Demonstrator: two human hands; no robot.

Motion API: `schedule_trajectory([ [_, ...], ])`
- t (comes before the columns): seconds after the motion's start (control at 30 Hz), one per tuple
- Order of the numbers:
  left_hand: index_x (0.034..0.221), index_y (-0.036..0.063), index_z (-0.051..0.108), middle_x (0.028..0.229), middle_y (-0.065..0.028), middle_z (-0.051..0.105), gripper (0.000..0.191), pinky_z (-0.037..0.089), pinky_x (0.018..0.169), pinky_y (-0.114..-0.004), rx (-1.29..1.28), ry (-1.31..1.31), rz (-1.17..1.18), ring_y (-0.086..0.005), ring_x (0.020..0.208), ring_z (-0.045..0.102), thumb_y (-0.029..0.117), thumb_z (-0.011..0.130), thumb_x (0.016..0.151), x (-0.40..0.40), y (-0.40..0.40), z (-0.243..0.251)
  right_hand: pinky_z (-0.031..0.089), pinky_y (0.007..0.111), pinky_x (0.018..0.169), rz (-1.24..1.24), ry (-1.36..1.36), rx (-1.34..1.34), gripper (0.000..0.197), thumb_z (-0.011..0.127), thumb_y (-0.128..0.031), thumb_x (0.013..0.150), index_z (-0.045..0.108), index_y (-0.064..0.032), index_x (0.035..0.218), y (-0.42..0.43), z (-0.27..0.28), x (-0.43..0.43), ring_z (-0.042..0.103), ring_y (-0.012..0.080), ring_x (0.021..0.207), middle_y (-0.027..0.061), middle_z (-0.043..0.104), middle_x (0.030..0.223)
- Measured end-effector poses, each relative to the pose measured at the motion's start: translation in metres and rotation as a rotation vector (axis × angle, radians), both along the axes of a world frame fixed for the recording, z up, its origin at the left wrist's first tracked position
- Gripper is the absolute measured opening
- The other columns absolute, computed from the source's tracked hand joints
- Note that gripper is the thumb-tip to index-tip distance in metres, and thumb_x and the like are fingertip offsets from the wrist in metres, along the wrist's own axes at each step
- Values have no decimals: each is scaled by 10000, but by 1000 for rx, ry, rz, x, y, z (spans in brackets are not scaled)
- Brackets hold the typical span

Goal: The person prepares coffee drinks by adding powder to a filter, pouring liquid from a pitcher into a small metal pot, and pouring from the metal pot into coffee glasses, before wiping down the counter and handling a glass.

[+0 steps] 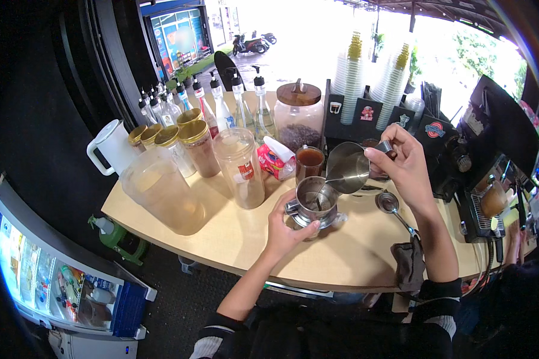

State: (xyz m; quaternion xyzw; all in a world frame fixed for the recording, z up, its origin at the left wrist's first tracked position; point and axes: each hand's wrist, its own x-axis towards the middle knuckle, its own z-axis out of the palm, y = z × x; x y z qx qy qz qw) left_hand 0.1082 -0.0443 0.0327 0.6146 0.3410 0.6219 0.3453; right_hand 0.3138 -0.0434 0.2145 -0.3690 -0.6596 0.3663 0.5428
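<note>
My left hand (282, 231) grips a metal drip coffee filter (312, 211) with a flared base and a side handle. The filter seems to sit over a small glass, mostly hidden beneath it. Held by its handle in my right hand (404, 164), a steel pitcher (348, 161) tilts with its spout at the filter's rim. A thin stream runs from the spout into the filter. Right behind the filter stands a glass mug of reddish-brown liquid (309, 164). Near my right forearm lie a round-headed metal strainer or scoop (388, 203) and a dark cloth (408, 264).
On the wooden counter (233, 233), a large plastic jug (161, 193), a lidded plastic tumbler (239, 175), gold-lidded jars (200, 148) and pump bottles (238, 103) stand left. Cup stacks (350, 80) rise behind. An espresso machine (480, 211) and another person's arm (513, 242) are right.
</note>
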Motion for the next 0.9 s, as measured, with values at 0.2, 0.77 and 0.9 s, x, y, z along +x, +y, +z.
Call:
schedule_trajectory([
  [0.2,1210,3,509,1173,-125,546,692,416,963,-352,10,-12,-4,-215,1088,541,205,812,621,0,0,0,349,165,509,17,38,0,292,710,-84,806,419,-91,778,-6,-1,7,393,-1,607,-59,401,690],
  [0.77,1333,36,370,1273,-113,486,612,423,917,-325,-41,-42,168,-212,1122,518,180,673,821,-67,-16,-19,445,244,498,-81,324,-178,206,627,-39,847,442,-96,776,1,-102,77,543,70,622,7,551,724],
  [0.9,1279,38,427,1249,-94,504,461,443,861,-282,-104,-46,326,-180,1083,532,119,614,865,-85,-17,-38,440,251,503,-55,405,-298,180,578,-6,862,447,-81,764,-5,-140,85,535,103,588,28,559,710],
])
